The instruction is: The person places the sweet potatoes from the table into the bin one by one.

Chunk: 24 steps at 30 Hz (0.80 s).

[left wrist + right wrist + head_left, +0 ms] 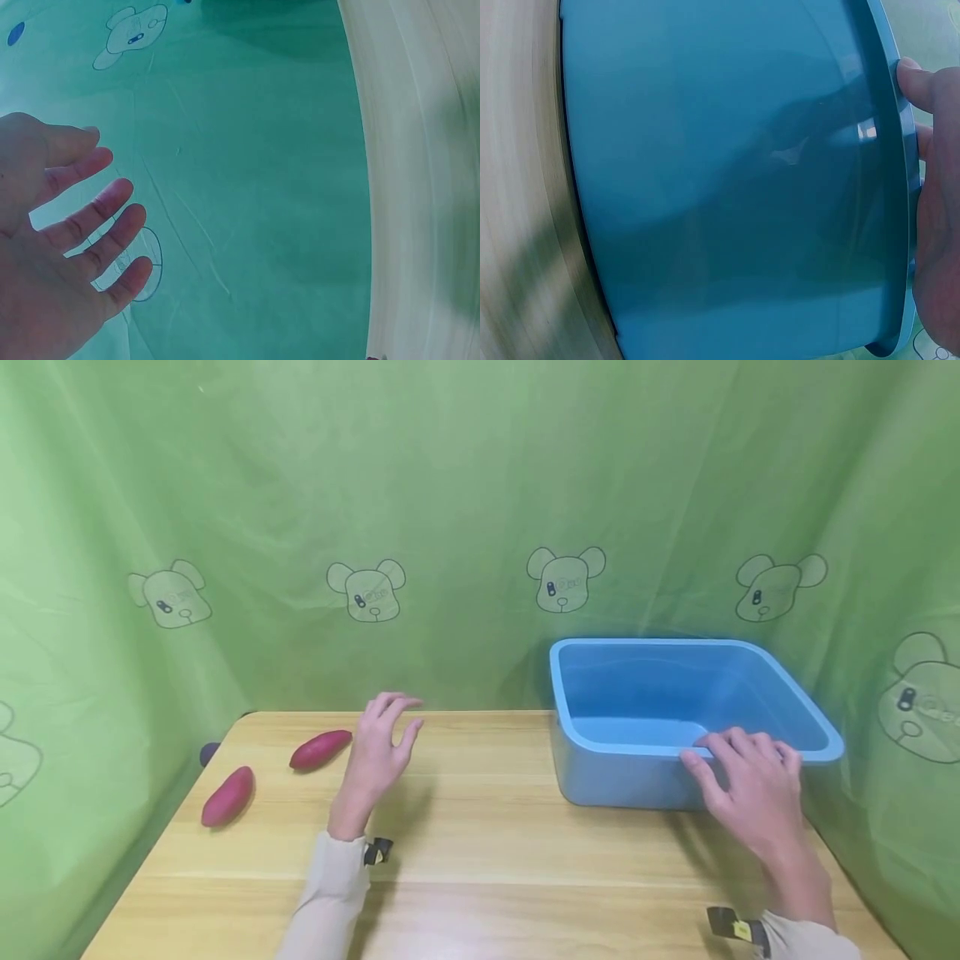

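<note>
A blue plastic tub stands at the right of the table. My right hand holds its near rim, the thumb at the outer side and the fingers over the edge; the right wrist view shows the thumb against the rim. Above the table at centre left, my left hand is raised with its fingers spread and loosely bent, nothing in it. Just left of it lies a reddish-purple sweet potato. A second sweet potato lies nearer the table's left edge.
The light wooden table ends at a green curtain with bear-head prints, which also runs along both sides. A dark purple rounded thing shows past the table's left edge, partly hidden by it.
</note>
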Motion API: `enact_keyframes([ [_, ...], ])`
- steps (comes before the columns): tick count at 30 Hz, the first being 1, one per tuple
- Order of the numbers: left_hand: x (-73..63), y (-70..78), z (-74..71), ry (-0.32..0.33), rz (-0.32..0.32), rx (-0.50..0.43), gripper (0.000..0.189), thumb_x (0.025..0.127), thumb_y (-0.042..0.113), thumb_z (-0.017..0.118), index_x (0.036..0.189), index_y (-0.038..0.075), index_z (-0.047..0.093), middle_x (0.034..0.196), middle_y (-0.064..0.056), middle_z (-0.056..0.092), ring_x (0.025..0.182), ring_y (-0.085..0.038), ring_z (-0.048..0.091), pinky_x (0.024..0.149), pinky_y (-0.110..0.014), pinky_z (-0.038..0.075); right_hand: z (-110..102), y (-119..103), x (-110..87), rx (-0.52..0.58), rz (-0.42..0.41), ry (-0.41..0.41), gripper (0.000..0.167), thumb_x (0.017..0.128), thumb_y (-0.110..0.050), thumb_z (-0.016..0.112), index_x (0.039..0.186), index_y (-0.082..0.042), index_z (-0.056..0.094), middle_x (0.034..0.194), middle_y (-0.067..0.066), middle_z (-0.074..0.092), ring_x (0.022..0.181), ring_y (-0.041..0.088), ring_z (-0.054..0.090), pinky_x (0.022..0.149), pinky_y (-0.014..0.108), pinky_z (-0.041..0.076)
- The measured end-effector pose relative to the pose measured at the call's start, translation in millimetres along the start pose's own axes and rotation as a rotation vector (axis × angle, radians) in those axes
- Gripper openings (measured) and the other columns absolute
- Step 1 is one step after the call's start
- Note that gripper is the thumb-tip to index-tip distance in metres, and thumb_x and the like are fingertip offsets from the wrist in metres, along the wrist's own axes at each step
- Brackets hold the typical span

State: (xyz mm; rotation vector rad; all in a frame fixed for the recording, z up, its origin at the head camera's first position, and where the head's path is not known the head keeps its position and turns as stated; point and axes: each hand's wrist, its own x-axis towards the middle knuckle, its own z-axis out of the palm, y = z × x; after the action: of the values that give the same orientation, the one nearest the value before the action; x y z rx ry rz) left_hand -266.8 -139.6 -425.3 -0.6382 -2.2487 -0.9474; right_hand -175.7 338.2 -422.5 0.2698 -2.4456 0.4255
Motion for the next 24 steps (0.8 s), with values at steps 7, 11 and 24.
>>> enact_keyframes([
  [7,-1.7,-6.8,-4.5,0.001,-0.028,0.035,0.03,0.092,0.006,0.075,0.121,0.003,0.069,0.121,-0.015,0.065,0.111,-0.034,0.059,0.1,-0.054,0.045,-1,0,0.4,-0.008,0.0,-0.003,0.03,0.101,-0.038,0.061,0.111,-0.01,0.069,0.11,0.017,0.064,0.107,0.043,0.049,0.096,0.071,0.025],
  [11,-4.5,-10.3,-8.5,-0.018,-0.067,0.058,0.031,0.093,0.008,0.074,0.124,0.004,0.069,0.124,-0.015,0.064,0.114,-0.034,0.059,0.103,-0.054,0.044,-2,0,0.9,-0.008,0.0,-0.008,0.032,0.101,-0.038,0.06,0.113,-0.009,0.069,0.111,0.017,0.064,0.107,0.043,0.049,0.096,0.071,0.025],
  [24,-13.5,-35.4,-28.6,-0.028,-0.206,0.108,0.031,0.095,0.011,0.073,0.125,0.006,0.068,0.128,-0.018,0.06,0.117,-0.038,0.056,0.101,-0.059,0.043,-3,1,-0.5,-0.005,0.001,-0.002,0.031,0.1,-0.038,0.062,0.112,-0.01,0.069,0.109,0.015,0.064,0.105,0.043,0.049,0.095,0.07,0.024],
])
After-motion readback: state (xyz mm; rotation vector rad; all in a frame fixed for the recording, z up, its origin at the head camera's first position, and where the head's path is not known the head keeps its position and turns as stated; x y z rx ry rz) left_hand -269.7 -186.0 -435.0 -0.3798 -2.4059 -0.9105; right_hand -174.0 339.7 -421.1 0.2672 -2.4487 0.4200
